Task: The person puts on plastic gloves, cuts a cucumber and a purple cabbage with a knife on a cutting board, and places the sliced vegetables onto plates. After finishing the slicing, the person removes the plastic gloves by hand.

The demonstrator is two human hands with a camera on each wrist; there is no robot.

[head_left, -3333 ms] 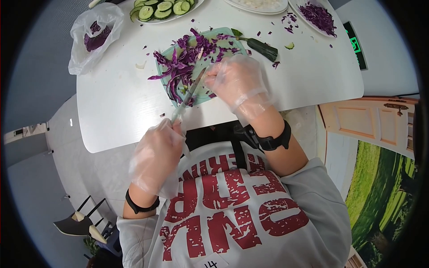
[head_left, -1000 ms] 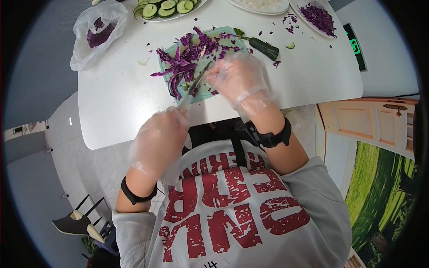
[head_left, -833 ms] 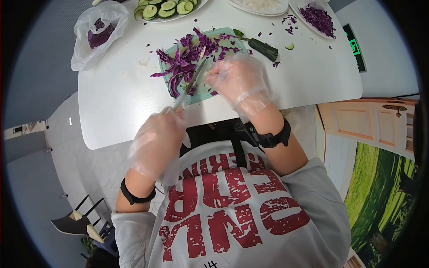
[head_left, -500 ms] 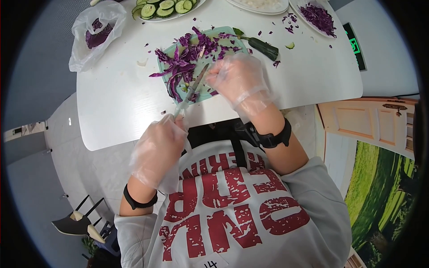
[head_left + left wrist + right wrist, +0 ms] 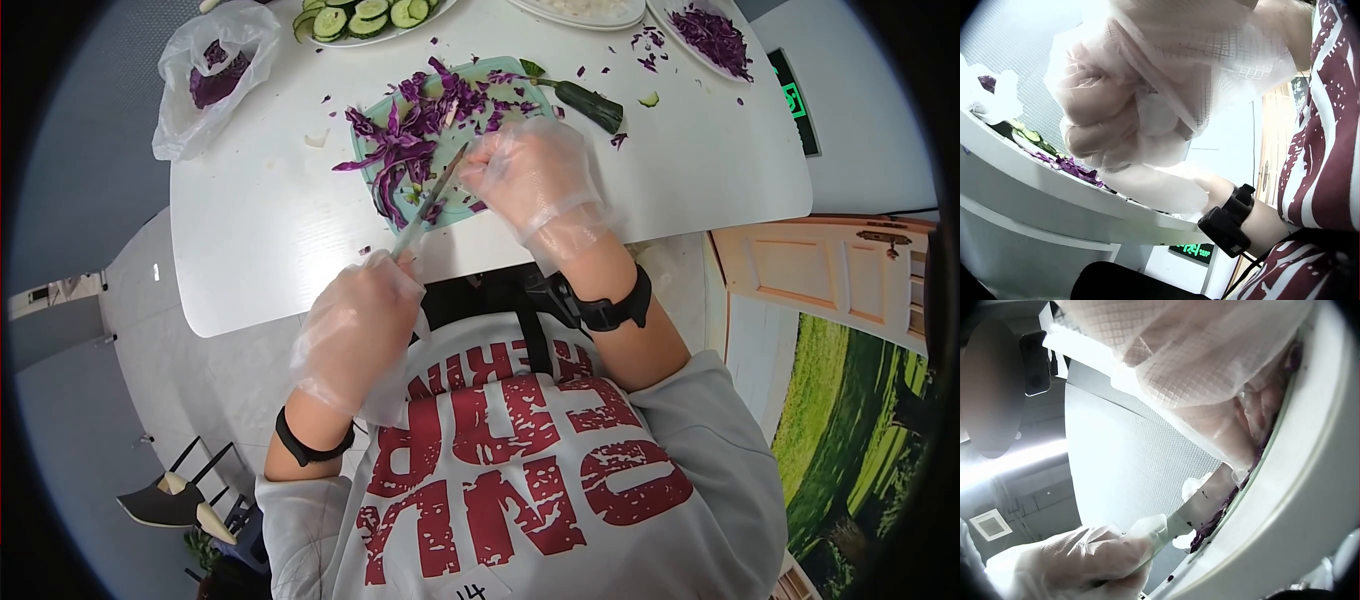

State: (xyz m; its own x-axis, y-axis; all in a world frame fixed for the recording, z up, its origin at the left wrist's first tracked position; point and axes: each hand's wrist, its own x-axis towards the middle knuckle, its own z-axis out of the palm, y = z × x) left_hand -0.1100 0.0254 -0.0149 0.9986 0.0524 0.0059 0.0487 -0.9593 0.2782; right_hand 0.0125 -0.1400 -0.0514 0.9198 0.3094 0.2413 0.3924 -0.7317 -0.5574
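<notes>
In the head view my left hand (image 5: pixel 360 320), in a clear plastic glove, grips the pale green handle of a knife (image 5: pixel 432 200). The blade slants over a green cutting board (image 5: pixel 452 208), its tip at the right hand's fingertips. My gloved right hand (image 5: pixel 530 178) lies on the board's right side, fingers curled down; I cannot tell what is under them. Shredded purple cabbage (image 5: pixel 405 150) covers the board's left and far parts. From the right wrist view, the knife blade (image 5: pixel 1207 503) reaches right up to those fingers. The left wrist view shows the left hand (image 5: pixel 1122 119) in a fist.
A cucumber stub (image 5: pixel 590 105) lies off the board's far right corner. Farther back are a plate of cucumber slices (image 5: pixel 365 42), a plate of pale shreds (image 5: pixel 590 25) and a plate of shredded cabbage (image 5: pixel 660 8). A plastic bag (image 5: pixel 180 135) with cabbage stands at left.
The left hand has slid the knife a little forward, then slightly back toward the body, in short strokes. The right hand stays nearly in place on the board.
</notes>
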